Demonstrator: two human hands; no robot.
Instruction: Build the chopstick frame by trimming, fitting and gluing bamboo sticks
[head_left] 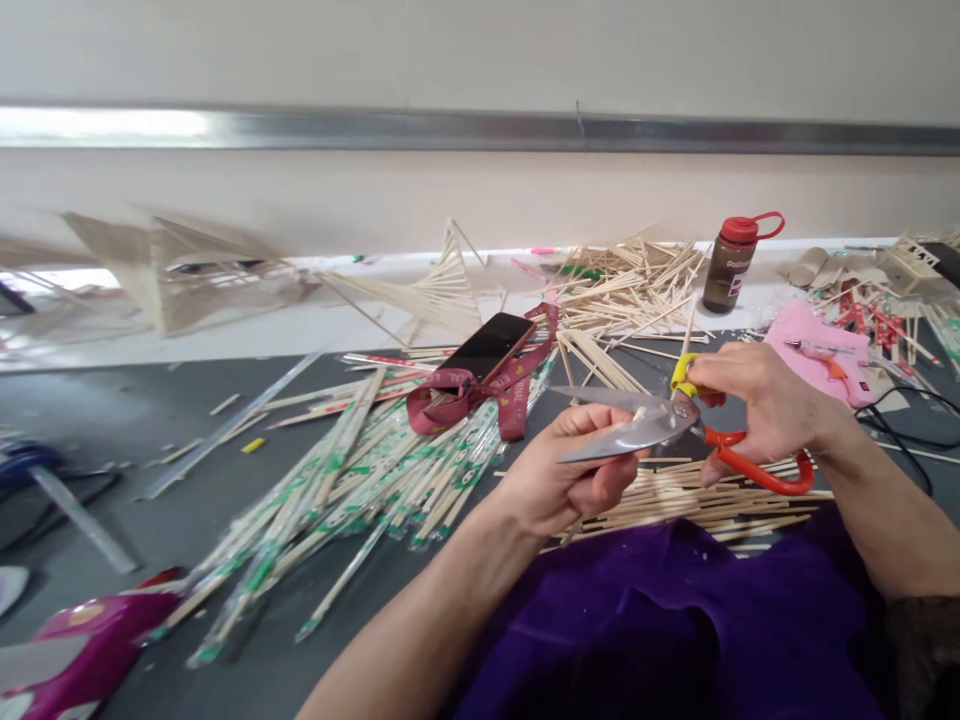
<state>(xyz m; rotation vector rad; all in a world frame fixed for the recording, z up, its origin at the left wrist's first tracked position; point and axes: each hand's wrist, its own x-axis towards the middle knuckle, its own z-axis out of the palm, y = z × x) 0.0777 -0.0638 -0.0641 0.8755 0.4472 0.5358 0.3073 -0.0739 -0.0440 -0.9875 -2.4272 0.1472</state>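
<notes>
My right hand grips a large pair of scissors by its handles, one loop yellow and the other red-orange. The blades are spread apart and point left. Closed beside the blades, my left hand pinches a thin wooden stick, mostly hidden, whose pale tip shows between them. Below both hands lies a layer of loose wooden sticks, by a purple cloth over my lap. Just left of my left hand, chopsticks in clear and green wrappers are heaped on the dark table.
A phone with a red lanyard rests on the wrapped chopsticks. Behind are a stick pile, a stick structure and a red-capped bottle. Pink cloth and black cable lie right, a magenta glue gun lower left.
</notes>
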